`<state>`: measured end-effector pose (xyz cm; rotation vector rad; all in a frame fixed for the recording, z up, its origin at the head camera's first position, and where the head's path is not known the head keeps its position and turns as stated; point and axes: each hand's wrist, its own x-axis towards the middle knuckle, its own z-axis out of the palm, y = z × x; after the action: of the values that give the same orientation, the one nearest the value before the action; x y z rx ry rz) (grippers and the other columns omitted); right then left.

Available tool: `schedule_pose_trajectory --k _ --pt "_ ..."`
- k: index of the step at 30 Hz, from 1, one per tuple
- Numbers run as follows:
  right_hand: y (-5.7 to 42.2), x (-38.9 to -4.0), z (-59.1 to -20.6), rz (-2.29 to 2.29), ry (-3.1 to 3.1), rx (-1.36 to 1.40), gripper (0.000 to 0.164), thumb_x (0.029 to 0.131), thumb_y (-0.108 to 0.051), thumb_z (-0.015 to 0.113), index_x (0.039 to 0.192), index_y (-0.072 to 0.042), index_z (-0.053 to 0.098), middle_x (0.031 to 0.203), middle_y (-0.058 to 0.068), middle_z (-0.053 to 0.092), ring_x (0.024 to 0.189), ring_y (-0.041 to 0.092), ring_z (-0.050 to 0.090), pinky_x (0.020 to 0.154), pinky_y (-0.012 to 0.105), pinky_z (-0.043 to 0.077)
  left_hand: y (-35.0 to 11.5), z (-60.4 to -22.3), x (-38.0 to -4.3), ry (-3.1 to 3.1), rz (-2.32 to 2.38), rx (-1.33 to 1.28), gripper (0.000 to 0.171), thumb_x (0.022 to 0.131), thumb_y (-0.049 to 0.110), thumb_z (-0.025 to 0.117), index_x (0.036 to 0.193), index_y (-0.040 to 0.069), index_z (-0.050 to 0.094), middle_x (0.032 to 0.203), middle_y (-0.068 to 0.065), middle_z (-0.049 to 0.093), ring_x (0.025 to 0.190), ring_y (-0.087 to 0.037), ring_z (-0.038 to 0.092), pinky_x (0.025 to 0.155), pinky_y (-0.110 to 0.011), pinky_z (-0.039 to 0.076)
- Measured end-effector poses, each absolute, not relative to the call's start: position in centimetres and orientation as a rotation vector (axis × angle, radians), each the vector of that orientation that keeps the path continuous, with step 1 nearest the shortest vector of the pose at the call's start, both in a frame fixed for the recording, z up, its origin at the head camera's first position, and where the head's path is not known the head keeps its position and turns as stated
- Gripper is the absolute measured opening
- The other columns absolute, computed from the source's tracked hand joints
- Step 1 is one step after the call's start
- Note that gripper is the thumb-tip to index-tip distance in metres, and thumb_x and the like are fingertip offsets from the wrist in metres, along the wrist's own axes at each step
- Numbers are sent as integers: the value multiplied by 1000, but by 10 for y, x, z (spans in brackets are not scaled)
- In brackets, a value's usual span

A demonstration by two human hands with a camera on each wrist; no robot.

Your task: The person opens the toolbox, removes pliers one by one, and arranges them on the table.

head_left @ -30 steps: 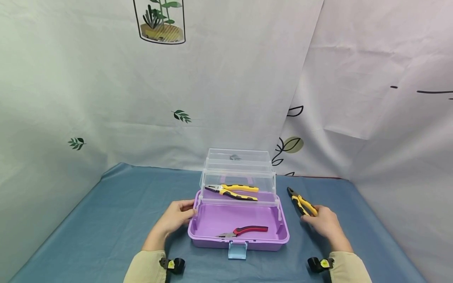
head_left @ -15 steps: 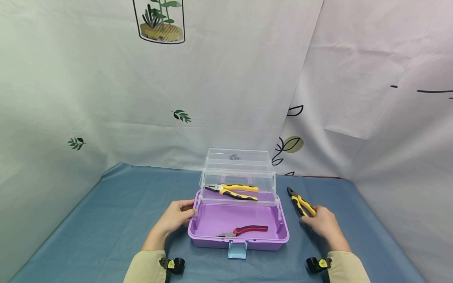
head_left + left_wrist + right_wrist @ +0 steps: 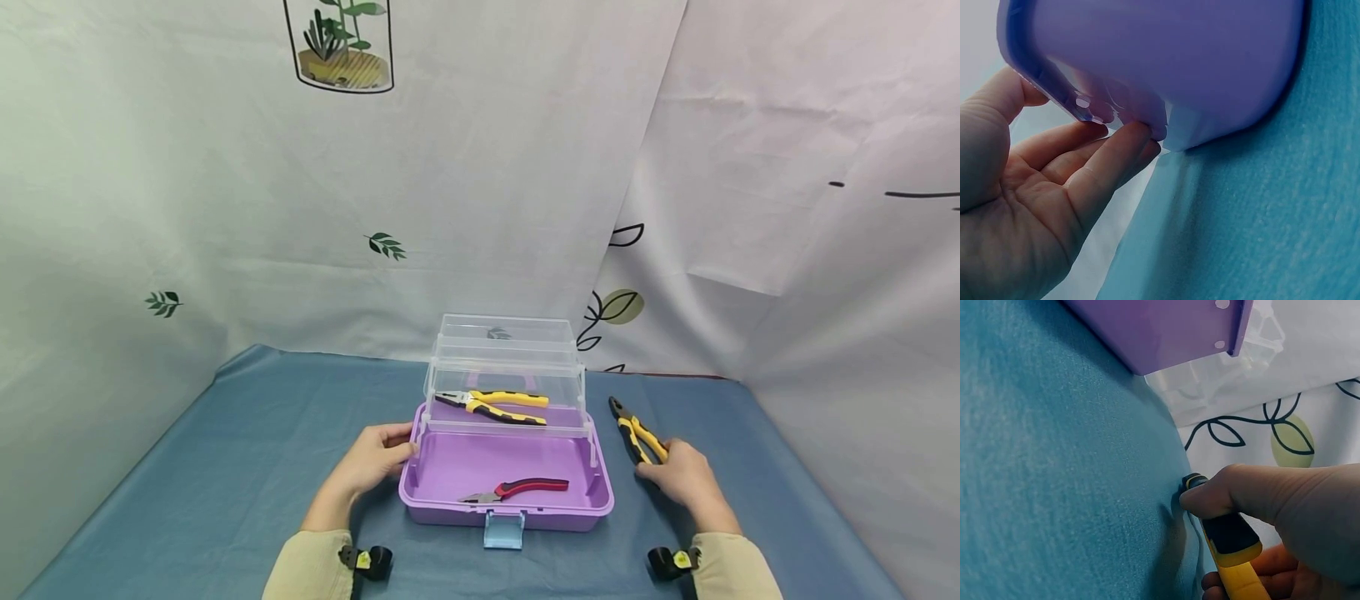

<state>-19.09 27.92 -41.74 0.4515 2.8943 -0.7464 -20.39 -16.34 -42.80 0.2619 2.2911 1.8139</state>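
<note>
A purple toolbox (image 3: 506, 515) stands with its clear lid (image 3: 504, 342) raised. At its left wall, my left hand (image 3: 372, 460) grips the rim, thumb over the edge and fingers against the outer side. My right hand (image 3: 686, 477) holds yellow-and-black pliers (image 3: 633, 433) by the handles, right of the box. Their short dark head points away from me; in the right wrist view the thumb lies along one handle (image 3: 1232, 540). Combination pliers (image 3: 495, 407) with yellow-and-black handles lie in the clear upper tray. Red-and-black long-nose pliers (image 3: 517, 490) lie on the box floor.
A light blue latch (image 3: 503, 530) hangs at the box front. Blue cloth (image 3: 247, 467) covers the table, and a pale printed curtain (image 3: 480, 183) rises behind it. Each wrist wears a small black camera, such as the left one (image 3: 378, 563).
The right hand has shifted slightly left, and the handles of the pliers in it look a little closer together. The left hand and the toolbox stay in place.
</note>
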Motion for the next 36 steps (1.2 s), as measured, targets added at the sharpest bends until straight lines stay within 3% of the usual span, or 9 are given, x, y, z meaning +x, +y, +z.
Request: schedule_pose_trajectory --k 22,36 --pt "277 -191 -419 -702 2867 451 73 76 -27 74 124 19 44 105 31 53 87 33 52 78 50 50 -164 -429 -203 2293 1816 259 55 87 8 60 132 -17 43 122 -35 56 100 -27 65 80 -36 59" --pt "277 -191 -418 -675 2865 447 79 72 -34 79 121 18 46 96 24 52 82 30 50 68 39 48 -163 -430 -205 2298 1812 252 55 87 10 61 133 -15 43 121 -33 57 100 -26 65 79 -36 59"
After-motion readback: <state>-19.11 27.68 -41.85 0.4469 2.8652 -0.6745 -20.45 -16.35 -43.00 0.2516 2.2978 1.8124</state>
